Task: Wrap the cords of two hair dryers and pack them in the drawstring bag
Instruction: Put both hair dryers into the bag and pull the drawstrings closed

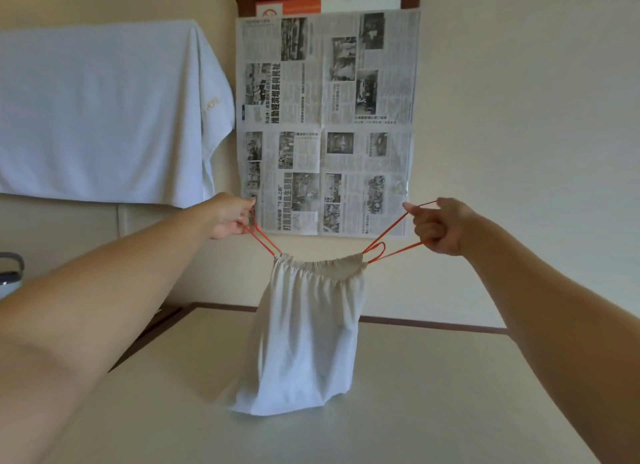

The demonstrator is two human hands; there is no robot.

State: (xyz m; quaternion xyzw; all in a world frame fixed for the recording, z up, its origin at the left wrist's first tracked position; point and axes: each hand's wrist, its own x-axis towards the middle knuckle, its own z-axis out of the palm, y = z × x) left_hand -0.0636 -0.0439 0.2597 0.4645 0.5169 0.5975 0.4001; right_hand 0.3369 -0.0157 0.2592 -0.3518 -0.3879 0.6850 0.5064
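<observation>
Both hands hold the orange strings tight. On the left, the left hand (230, 218) has its fingers curled round the left string (260, 237). On the right, the right hand (441, 226) makes a fist round the right string (394, 226). They pull apart, and the top of the white drawstring bag (308, 339) is bunched up but not fully closed. The bag stands in the middle of the table (450, 394), its bottom resting there. No hair dryers show, so they are probably inside already. I think only pulling the top fully closed is left.
</observation>
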